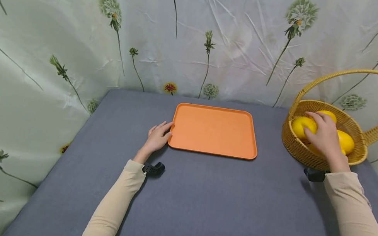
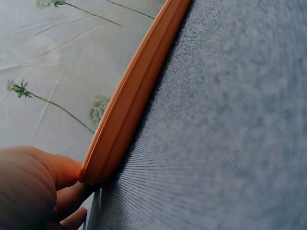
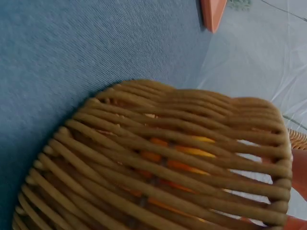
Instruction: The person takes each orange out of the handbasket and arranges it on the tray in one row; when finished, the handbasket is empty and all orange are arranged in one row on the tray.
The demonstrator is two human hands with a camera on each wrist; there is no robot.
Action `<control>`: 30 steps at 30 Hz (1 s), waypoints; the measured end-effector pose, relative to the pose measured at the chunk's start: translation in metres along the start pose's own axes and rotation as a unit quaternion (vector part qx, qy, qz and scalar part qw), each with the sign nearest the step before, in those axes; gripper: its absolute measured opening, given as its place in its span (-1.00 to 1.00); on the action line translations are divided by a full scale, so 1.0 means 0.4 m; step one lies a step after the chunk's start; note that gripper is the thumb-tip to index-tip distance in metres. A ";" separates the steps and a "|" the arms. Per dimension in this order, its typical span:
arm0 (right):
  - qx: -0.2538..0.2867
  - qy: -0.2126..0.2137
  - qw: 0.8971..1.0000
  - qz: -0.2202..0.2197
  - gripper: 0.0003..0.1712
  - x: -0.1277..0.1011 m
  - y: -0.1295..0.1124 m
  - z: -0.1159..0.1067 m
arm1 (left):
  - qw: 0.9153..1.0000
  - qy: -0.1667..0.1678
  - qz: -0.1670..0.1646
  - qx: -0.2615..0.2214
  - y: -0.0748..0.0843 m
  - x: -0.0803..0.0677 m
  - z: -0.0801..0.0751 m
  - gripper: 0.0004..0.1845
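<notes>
Showing only the basket (image 3: 158, 172) wall, right wrist hides the right hand (image 1: 326, 139).

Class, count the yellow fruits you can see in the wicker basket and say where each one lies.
3, all in the basket: left fruit under the right hand, back fruit, right fruit. More may be hidden beneath.

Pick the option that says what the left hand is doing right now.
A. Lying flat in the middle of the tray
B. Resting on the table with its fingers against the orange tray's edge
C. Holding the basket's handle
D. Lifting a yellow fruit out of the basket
B: the left hand lies on the grey table, fingertips touching the left edge of the orange tray.
</notes>
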State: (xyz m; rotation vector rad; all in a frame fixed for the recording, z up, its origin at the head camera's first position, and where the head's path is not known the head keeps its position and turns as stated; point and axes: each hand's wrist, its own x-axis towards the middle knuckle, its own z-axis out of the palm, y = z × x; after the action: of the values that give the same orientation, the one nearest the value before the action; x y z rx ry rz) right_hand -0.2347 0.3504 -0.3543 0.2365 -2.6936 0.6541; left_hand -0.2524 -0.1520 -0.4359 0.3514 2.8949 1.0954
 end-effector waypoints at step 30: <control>-0.056 -0.235 0.970 -0.021 -0.16 0.075 0.078 0.001 | 0.999 0.025 0.021 -0.020 -0.005 -0.003 0.007 -0.52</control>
State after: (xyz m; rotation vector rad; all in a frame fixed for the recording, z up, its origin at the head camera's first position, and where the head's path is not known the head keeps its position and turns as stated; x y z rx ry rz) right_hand -0.2698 0.3756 -0.3560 0.4687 -3.1527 0.4756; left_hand -0.2512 -0.1519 -0.4392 0.3922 2.9166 1.1823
